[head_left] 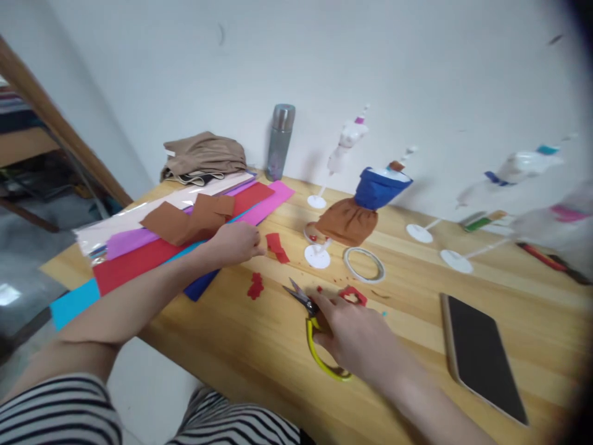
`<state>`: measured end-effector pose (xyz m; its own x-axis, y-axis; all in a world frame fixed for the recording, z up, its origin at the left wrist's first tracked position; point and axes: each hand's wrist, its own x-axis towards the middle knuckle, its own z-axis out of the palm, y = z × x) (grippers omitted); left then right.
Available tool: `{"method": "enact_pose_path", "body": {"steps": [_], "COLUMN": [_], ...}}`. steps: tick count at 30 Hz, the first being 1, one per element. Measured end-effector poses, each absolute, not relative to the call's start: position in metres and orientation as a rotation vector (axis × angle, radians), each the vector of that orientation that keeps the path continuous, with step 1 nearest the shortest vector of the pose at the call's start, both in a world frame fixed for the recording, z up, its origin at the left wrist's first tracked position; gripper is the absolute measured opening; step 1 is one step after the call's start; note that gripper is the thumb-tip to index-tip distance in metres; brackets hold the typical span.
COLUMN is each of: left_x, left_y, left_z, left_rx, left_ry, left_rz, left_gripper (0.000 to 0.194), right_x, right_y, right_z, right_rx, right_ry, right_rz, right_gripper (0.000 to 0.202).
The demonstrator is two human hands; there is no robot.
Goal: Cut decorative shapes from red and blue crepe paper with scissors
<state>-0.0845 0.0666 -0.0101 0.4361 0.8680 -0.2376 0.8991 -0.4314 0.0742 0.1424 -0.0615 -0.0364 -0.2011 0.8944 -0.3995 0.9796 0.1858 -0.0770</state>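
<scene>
Right hand (352,330) holding scissors (308,303), red scraps (255,286) near

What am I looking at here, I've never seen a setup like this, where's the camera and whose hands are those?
There's no machine: these are one person's bare hands, seen from a camera worn on their head. The left hand is beside layered coloured sheets, near a red piece; whether it holds anything is unclear. The right hand has fingers on yellow-handled scissors, though how firmly I can't tell. The wooden table also bears a tape roll, a dark-screened device, a flask and small dress forms.
</scene>
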Motion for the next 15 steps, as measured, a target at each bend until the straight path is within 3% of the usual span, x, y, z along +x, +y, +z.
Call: {"method": "enact_pose_path", "body": {"steps": [4, 8, 12, 15], "left_x": [-0.086, -0.099, -0.125, -0.141], "left_y": [0.073, 0.092, 0.131, 0.154], "left_z": [-0.014, -0.006, -0.004, -0.012], "left_rx": [2.454, 2.388, 2.211, 2.102], "left_ry": [1.663, 1.819, 2.132, 2.152], "left_rz": [-0.19, -0.058, 0.087, 0.102], "left_gripper": [0.026, 0.04, 0.047, 0.041], "right_x": [0.141, 0.147, 0.143, 0.132], "right_y": [-0.061, -0.06, -0.056, -0.054], "right_z": [-0.048, -0.062, -0.062, -0.054], "right_rx": [1.789, 1.752, 1.722, 1.694], "right_ry": [2.211, 2.244, 2.294, 2.238], "right_rz": [-0.33, -0.329, -0.274, -0.231], "right_gripper": [0.051, 0.033, 0.028, 0.021]}}
